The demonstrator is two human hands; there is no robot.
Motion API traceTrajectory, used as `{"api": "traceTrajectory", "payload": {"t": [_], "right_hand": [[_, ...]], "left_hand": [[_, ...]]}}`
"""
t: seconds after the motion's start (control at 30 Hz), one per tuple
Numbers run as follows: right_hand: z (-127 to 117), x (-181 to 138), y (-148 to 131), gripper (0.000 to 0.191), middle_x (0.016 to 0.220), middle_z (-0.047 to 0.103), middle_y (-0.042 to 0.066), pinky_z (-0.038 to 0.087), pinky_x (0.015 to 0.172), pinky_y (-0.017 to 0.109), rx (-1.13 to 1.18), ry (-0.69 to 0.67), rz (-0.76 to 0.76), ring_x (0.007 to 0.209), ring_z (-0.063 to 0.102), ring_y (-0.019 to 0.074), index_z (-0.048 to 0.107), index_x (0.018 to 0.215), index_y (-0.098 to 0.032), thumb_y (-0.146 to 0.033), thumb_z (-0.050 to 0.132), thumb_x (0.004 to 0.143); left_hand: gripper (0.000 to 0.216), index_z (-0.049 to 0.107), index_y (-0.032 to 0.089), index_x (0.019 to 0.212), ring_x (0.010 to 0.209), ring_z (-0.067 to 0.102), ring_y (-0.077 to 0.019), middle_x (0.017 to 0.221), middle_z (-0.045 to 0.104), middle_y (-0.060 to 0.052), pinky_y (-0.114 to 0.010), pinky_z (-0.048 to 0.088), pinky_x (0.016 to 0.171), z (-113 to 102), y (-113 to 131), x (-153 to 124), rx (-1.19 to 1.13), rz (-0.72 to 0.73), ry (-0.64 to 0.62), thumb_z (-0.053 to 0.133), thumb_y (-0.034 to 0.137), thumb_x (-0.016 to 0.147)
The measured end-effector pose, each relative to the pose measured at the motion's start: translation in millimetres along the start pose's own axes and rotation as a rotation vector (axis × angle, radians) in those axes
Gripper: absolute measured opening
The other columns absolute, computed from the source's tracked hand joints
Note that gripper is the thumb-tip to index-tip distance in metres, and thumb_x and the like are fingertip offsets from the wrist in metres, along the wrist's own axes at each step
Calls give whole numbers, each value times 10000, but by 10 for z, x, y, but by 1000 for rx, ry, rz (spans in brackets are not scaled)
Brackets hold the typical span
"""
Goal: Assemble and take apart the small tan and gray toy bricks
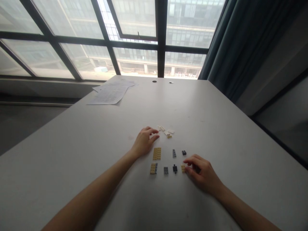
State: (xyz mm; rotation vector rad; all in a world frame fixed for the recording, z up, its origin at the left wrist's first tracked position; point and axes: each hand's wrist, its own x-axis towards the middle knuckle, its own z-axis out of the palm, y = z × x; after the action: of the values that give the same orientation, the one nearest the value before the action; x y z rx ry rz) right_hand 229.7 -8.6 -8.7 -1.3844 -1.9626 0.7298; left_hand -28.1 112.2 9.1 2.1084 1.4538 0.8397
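My left hand (144,141) rests on the white table (216,128), fingers curled, thumb and fingertips close together beside a small pile of pale bricks (166,131); whether it pinches one I cannot make out. My right hand (201,173) lies lower right, fingers bent around a small tan brick (183,168). Between the hands lie a tan plate (157,153), a tan-and-grey piece (153,168), a grey brick (166,170), a black piece (175,168), a grey strip (174,153) and a dark brick (184,152).
Sheets of printed paper (110,93) lie at the table's far left corner. Two small round holes (154,81) sit near the far edge. Large windows stand behind the table and a dark curtain (235,48) hangs at the right.
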Motion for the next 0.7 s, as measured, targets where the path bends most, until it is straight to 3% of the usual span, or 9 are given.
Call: {"api": "traceTrajectory", "payload": {"t": [0.07, 0.17, 0.23, 0.33, 0.5, 0.7], "right_hand": [[0, 0, 8, 167, 824, 605, 40, 436, 604, 268, 10, 6, 3, 668, 549, 151, 654, 949, -202, -300, 535, 884], [-3, -6, 20, 177, 823, 602, 40, 435, 601, 270, 17, 3, 7, 662, 552, 152, 651, 943, -201, -317, 526, 894], [-10, -12, 27, 176, 825, 602, 40, 434, 602, 273, 21, 4, 3, 662, 553, 153, 650, 941, -201, -318, 528, 895], [-24, -22, 34, 165, 820, 601, 39, 431, 604, 275, 34, 18, 4, 675, 554, 157, 651, 940, -202, -310, 534, 896], [-30, -37, 20, 151, 816, 596, 38, 433, 610, 277, 57, 67, 19, 685, 548, 157, 649, 936, -199, -295, 540, 893], [-122, 86, -14, 134, 841, 592, 32, 443, 606, 267, -8, 74, -5, 696, 547, 151, 647, 967, -204, -255, 559, 879]], "left_hand": [[352, 659, 165, 1010, 777, 599, -168, 929, 655, -81, -317, 503, 712, -46, 94, -127, -363, -98, 26, 492, 450, 887], [388, 642, 179, 985, 707, 582, -135, 875, 647, -66, -283, 499, 652, -128, 226, -338, -1008, -245, 61, 540, 530, 854], [384, 643, 179, 955, 699, 579, -130, 857, 642, -63, -276, 499, 647, -201, 265, -468, -1145, -274, 64, 581, 536, 830], [346, 655, 167, 961, 706, 586, -142, 845, 649, -67, -282, 506, 657, -344, 218, -666, -916, -227, 37, 597, 485, 835], [181, 694, 230, 971, 878, 603, -184, 943, 661, -57, -302, 502, 796, -510, -35, -1051, -68, 136, -119, 605, 335, 853], [205, 671, 227, 1031, 889, 604, -199, 954, 645, -67, -325, 505, 808, -416, -225, -1198, 210, 224, -173, 537, 298, 893]]}}
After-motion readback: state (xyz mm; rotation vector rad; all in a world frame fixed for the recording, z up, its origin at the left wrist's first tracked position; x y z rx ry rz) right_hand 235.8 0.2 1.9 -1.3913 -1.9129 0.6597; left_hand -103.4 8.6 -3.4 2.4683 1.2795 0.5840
